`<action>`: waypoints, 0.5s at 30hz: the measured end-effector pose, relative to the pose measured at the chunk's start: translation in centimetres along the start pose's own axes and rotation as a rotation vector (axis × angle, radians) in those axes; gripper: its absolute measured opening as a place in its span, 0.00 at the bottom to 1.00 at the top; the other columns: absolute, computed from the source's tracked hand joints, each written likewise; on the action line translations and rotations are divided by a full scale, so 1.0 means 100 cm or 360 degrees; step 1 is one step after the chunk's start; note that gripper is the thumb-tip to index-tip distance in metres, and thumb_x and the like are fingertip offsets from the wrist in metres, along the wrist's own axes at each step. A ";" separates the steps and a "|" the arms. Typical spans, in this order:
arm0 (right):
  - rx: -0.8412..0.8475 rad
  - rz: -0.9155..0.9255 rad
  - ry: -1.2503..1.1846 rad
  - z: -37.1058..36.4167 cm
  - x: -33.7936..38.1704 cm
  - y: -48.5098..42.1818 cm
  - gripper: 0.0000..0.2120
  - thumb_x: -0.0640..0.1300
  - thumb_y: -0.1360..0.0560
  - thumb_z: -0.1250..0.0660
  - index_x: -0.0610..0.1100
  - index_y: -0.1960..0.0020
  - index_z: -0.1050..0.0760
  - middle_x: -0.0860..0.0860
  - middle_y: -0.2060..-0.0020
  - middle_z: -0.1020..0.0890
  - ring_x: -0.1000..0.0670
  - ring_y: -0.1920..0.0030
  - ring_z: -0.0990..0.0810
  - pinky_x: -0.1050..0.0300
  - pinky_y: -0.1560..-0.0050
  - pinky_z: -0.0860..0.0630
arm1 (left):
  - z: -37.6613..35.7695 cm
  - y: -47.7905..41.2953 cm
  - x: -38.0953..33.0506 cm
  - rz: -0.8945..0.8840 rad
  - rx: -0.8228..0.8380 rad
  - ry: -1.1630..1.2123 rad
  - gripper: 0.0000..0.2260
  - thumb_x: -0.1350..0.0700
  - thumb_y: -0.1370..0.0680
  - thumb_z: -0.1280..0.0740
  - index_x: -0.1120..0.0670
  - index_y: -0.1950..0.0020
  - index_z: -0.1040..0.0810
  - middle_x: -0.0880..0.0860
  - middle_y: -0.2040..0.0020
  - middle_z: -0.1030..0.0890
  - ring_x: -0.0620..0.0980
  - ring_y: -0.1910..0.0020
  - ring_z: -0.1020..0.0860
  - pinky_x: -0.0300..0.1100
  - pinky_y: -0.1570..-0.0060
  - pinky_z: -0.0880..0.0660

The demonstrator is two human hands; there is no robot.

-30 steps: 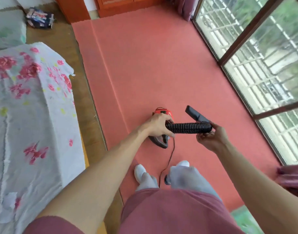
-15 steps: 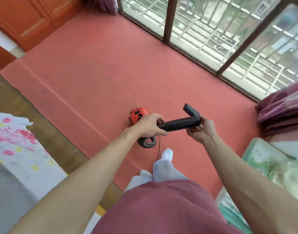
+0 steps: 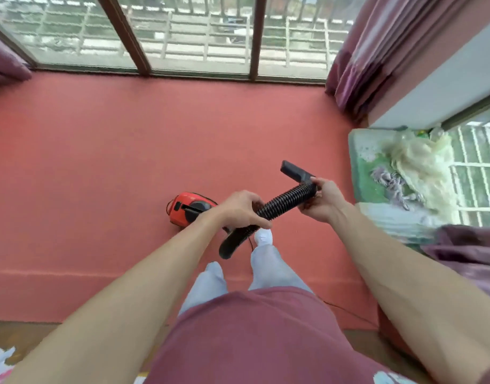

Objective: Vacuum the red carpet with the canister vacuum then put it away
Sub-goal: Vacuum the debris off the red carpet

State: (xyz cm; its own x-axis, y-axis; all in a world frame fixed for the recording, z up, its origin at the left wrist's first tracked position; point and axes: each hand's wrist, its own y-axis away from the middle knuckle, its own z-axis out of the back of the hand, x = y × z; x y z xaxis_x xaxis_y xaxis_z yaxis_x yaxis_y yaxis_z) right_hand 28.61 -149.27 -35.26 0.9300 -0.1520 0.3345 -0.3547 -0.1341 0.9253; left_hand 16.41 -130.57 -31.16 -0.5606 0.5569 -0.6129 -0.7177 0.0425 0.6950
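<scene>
A small red canister vacuum [image 3: 187, 207] sits on the red carpet [image 3: 99, 162] just in front of my feet. Its black ribbed hose [image 3: 284, 200] runs up from near the canister to a flat black nozzle [image 3: 295, 171]. My left hand [image 3: 242, 209] is shut around the lower part of the hose. My right hand [image 3: 324, 199] grips the upper end of the hose where the nozzle joins. The nozzle is lifted off the carpet. A thin black cord [image 3: 346, 311] trails back past my legs.
Large windows with brown frames [image 3: 133, 37] line the far edge of the carpet. Purple curtains [image 3: 357, 51] hang at the right corner. A bed with green patterned bedding [image 3: 377, 173] and a cream cloth stands at the right. Wooden floor [image 3: 22, 333] borders the carpet behind me.
My view has swung to the right, from the carpet's length toward the windows and the bed. Both hands keep hold of the hose, which now tilts up to the right.
</scene>
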 end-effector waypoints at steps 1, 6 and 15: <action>-0.0017 0.0021 -0.0025 0.005 -0.010 0.006 0.09 0.45 0.24 0.37 0.43 0.59 0.34 0.49 0.68 0.33 0.52 0.68 0.33 0.60 0.65 0.33 | -0.002 0.002 0.003 -0.0027 0.0078 -0.0071 0.15 0.47 0.32 0.23 0.52 0.49 0.18 0.51 0.57 0.16 0.50 0.58 0.19 0.50 0.53 0.19; -0.0113 0.0093 -0.0194 0.032 -0.075 0.029 0.09 0.45 0.25 0.35 0.43 0.59 0.33 0.49 0.68 0.34 0.51 0.69 0.35 0.59 0.66 0.35 | -0.023 0.023 0.030 -0.0139 0.0337 -0.0256 0.14 0.47 0.32 0.22 0.53 0.53 0.17 0.50 0.61 0.18 0.47 0.60 0.21 0.48 0.50 0.22; -0.0259 0.0052 -0.0412 0.079 -0.132 0.035 0.09 0.48 0.26 0.35 0.45 0.59 0.33 0.49 0.70 0.33 0.52 0.72 0.37 0.60 0.70 0.33 | -0.063 0.037 0.033 -0.0101 0.0510 -0.0295 0.17 0.41 0.29 0.24 0.54 0.60 0.20 0.47 0.66 0.24 0.45 0.66 0.26 0.39 0.64 0.32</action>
State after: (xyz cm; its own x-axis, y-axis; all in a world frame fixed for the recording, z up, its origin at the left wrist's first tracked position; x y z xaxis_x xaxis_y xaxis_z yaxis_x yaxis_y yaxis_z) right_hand 14.34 -155.49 -37.90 0.8556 -0.4009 0.3274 -0.3447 0.0304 0.9382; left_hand 9.29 -133.80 -32.97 -0.4139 0.6841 -0.6006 -0.5665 0.3229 0.7581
